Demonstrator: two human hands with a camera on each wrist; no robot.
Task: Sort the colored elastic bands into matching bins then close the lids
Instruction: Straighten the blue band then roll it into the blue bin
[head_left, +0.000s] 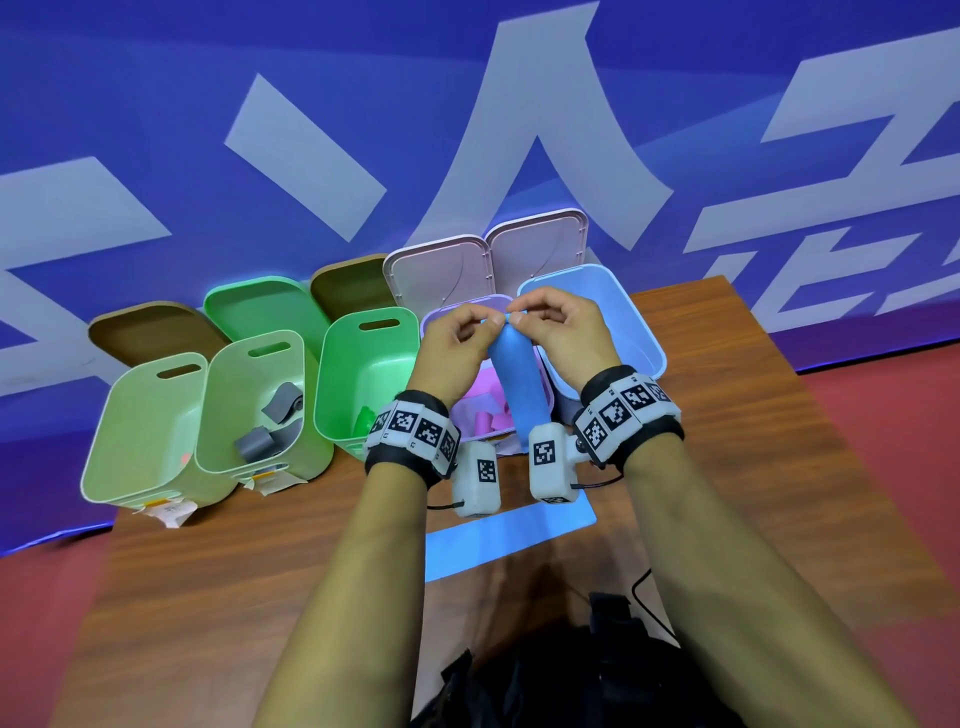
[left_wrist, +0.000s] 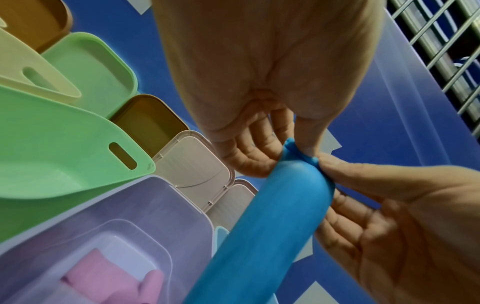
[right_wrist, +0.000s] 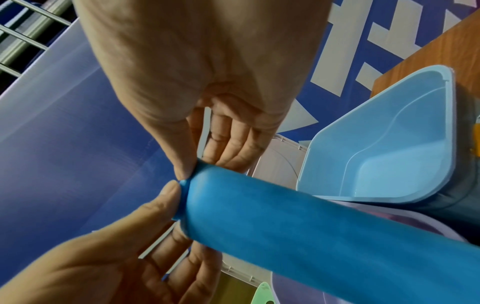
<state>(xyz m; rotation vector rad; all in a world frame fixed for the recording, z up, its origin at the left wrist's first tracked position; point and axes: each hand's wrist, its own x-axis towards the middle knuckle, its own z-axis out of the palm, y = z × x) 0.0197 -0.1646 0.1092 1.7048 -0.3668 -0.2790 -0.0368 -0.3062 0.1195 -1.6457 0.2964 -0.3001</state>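
**Blue band pinched in both your hands**

Five open bins line the far edge of the table (head_left: 727, 415): three green, one purple, one blue. The middle green bin (head_left: 254, 405) holds grey bands (head_left: 270, 421), the purple bin (head_left: 467, 317) pink bands (head_left: 483, 415); the blue bin (head_left: 613, 322) looks bare. Your left hand (head_left: 457, 343) and right hand (head_left: 561, 332) each pinch the top end of one blue band (head_left: 517, 374), raised above the purple bin.

Wooden tabletop (head_left: 218, 561); blue banner (head_left: 311, 130) with white characters behind it; red floor (head_left: 893, 467) beside it; metal grille (left_wrist: 441, 51) above banner.
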